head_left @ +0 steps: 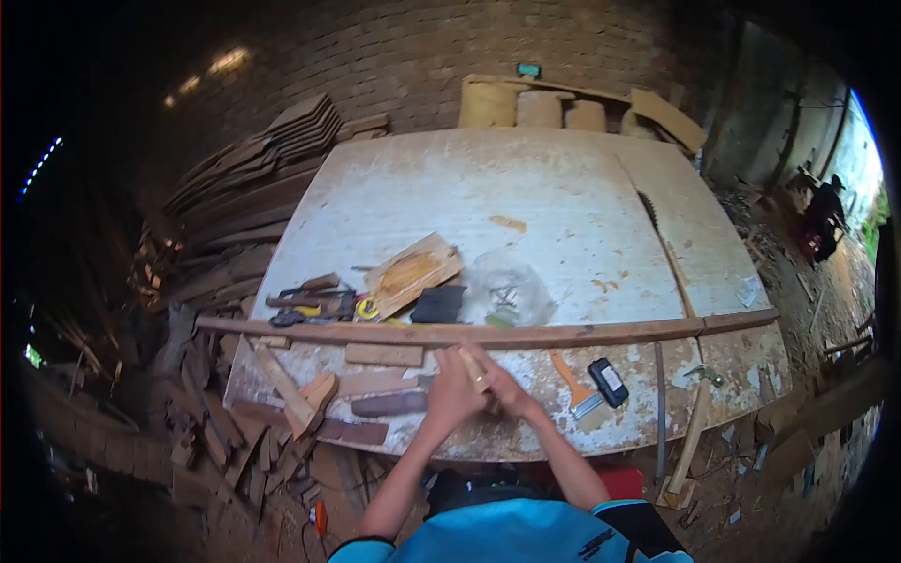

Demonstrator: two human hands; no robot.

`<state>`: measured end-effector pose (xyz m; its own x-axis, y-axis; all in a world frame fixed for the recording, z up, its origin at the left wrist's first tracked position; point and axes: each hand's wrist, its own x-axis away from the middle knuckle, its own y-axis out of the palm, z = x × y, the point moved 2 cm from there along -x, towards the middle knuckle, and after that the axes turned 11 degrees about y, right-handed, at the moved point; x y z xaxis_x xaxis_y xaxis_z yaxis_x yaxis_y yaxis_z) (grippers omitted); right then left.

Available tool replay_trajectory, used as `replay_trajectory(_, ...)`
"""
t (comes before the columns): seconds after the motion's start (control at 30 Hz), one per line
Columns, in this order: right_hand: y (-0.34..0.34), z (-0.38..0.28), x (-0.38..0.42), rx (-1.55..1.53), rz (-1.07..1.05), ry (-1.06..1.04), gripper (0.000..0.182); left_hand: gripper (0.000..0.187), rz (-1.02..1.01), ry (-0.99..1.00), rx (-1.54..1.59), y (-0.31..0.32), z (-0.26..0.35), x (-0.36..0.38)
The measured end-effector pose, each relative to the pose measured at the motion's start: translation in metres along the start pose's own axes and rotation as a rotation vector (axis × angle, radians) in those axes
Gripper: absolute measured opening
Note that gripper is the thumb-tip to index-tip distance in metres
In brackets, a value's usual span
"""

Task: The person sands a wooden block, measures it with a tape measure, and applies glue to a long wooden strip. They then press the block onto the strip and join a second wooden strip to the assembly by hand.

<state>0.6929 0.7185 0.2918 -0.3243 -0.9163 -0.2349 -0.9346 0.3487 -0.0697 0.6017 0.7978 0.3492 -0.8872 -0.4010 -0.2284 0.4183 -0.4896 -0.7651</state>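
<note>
Near the front edge of the worktable, my left hand [452, 388] and my right hand [508, 388] are close together, fingers wrapped round a small wooden block [475, 372]. Most of the block is hidden by my fingers. Just beyond my hands a long wooden batten [563, 333] runs across the table. Left of my left hand lie a dark tool or piece [387, 404] and a short wood strip [384, 355]. To the right of my right hand are an orange-handled brush [569, 377] and a black device with a label [609, 383].
A hammer [696, 413] lies at the front right, beside a dark bar [660, 403]. Behind the batten sit a wooden board [413, 272], a yellow tape measure [366, 308] and a clear plastic bag [511, 286]. A long saw [664, 246] rests farther back. Stacked planks [244, 178] stand left.
</note>
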Motion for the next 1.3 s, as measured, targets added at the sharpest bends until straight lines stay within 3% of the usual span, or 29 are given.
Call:
replay_trajectory(0.1, -0.007, 0.051, -0.001, -0.252, 0.029, 0.326, 0.074, 0.066, -0.032, -0.007, -0.010, -0.001, 0.004, -0.002)
replay_trajectory(0.2, 0.002, -0.024, 0.003, -0.077, -0.004, 0.031, 0.078, 0.066, -0.044, -0.018, 0.000, 0.002, -0.008, -0.005)
replay_trajectory(0.4, -0.005, 0.024, 0.000, -0.024, 0.060, 0.230, 0.073, 0.064, -0.035, -0.008, -0.003, -0.001, -0.004, -0.005)
replay_trajectory(0.5, 0.006, -0.029, 0.004, 0.044, 0.067, -0.063, 0.062, 0.070, -0.059, -0.010, -0.009, 0.005, -0.018, -0.006)
replay_trajectory(0.53, 0.004, -0.016, 0.000, 0.041, 0.063, 0.022, 0.062, 0.067, -0.028, 0.067, 0.025, 0.005, -0.021, -0.005)
replay_trajectory(0.6, -0.006, 0.024, 0.008, 0.019, 0.083, 0.213, 0.062, 0.068, -0.073, 0.013, 0.031, 0.003, -0.003, -0.003)
replay_trajectory(0.73, 0.008, -0.040, 0.012, 0.127, 0.073, 0.032, 0.064, 0.071, -0.046, 0.060, -0.033, 0.006, -0.019, -0.006)
replay_trajectory(0.83, 0.004, -0.017, 0.013, 0.172, 0.050, -0.028, 0.063, 0.071, -0.077, 0.014, 0.003, -0.004, -0.010, -0.001)
replay_trajectory(0.87, -0.001, 0.011, 0.011, 0.112, 0.083, 0.113, 0.063, 0.071, -0.086, 0.003, 0.011, -0.006, -0.007, -0.001)
replay_trajectory(0.97, 0.004, 0.004, 0.008, 0.023, 0.118, 0.153, 0.064, 0.072, -0.070, 0.002, -0.013, 0.001, -0.014, -0.006)
replay_trajectory(1.1, 0.004, -0.021, 0.019, 0.126, 0.049, -0.077, 0.062, 0.074, -0.061, 0.013, -0.009, 0.001, -0.013, -0.003)
replay_trajectory(1.23, -0.003, 0.008, 0.015, -0.001, 0.107, 0.221, 0.064, 0.070, -0.049, 0.061, -0.028, -0.002, -0.004, -0.006)
replay_trajectory(1.3, 0.005, -0.005, 0.015, 0.005, 0.082, 0.078, 0.062, 0.069, -0.034, 0.041, -0.033, -0.001, -0.004, -0.005)
